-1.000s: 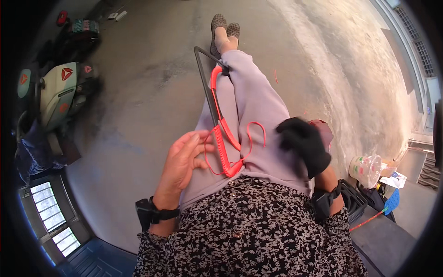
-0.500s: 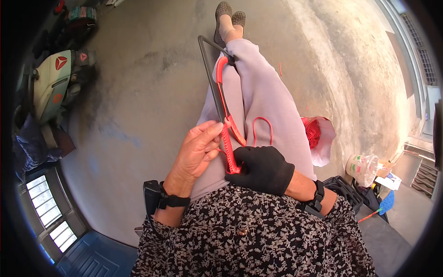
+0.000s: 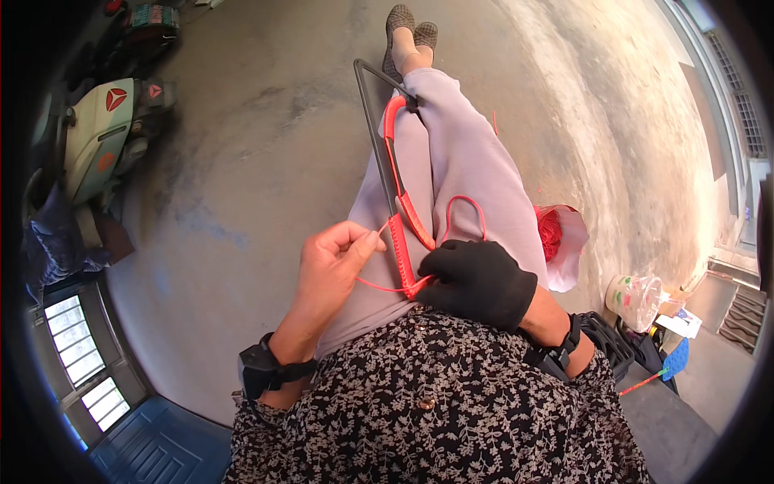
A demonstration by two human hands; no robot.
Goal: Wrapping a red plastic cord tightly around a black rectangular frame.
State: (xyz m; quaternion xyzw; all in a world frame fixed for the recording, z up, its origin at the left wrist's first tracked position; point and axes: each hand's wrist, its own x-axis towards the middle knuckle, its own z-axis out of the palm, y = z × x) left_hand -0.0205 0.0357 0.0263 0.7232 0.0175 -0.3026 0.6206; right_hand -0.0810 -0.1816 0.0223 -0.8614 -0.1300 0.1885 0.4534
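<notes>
our bare left hand [image 3: 334, 262] pinches a strand of red cord [image 3: 400, 250] between thumb and fingertip. our gloved right hand [image 3: 484, 284] curls its fingers at the lower corner of the cord-wrapped black frame [image 3: 374, 133]; we cannot tell what they grasp. the frame lies along our thighs, that corner just by the blouse [image 3: 427, 379]. floor [image 3: 266, 161] spreads widely leftward to a scooter [image 3: 97, 165] bearing a red emblem [image 3: 116, 99]; rightward, a bag [image 3: 575, 252] sits near our thigh.
</notes>
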